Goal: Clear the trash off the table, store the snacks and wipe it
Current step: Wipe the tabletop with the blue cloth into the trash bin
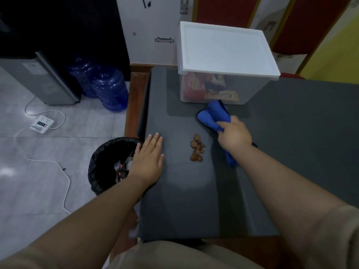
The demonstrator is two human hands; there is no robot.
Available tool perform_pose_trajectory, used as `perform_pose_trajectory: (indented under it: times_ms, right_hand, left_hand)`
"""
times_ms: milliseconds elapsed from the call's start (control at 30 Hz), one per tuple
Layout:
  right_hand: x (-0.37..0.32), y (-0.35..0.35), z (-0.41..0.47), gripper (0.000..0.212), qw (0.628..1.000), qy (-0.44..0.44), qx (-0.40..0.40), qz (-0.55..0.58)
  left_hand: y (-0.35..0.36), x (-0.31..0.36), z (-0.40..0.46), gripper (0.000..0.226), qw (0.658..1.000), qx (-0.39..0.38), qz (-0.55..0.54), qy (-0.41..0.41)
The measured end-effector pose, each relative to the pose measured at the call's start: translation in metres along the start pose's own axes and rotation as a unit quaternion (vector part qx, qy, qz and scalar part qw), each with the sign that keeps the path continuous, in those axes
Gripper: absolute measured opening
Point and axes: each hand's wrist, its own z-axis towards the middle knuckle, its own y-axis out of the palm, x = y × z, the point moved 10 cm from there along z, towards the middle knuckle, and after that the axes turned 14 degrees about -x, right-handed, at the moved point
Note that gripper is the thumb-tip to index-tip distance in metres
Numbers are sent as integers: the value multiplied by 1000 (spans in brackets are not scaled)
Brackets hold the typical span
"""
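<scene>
Head view: left hand [148, 158] lies flat, fingers straight, on the grey table [291, 133] edge above the black-lined bin [104, 162]. Right hand [234, 133] grips a blue cloth [212, 115], fingers curled round it, beside brown crumbs [197, 148]. Lidded snack box [223, 63] stands behind.

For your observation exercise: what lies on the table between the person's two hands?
In the head view, a small heap of brown crumbs lies on the table between the left hand and the right hand.
</scene>
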Motion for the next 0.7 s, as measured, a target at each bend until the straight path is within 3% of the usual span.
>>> perform_pose_trajectory:
  times_ms: [233, 367, 467, 533, 700]
  right_hand:
    - [-53, 38, -32, 35, 994, -94, -49, 17]
    - [-22, 23, -48, 38, 990, -25, -8, 139]
    - [30, 5, -66, 34, 979, 75, 52, 179]
    - [55, 9, -77, 32, 975, 121, 44, 180]
    - [49, 40, -88, 31, 970, 127, 24, 205]
  left_hand:
    - [0, -13, -5, 55, 996, 27, -81, -37]
    - [-3, -20, -5, 54, 986, 34, -160, -19]
    - [-9, -39, -8, 51, 955, 47, -290, -27]
    - [-9, -56, -12, 47, 922, 49, -380, -50]
    - [-12, -87, -21, 39, 864, 86, -489, -78]
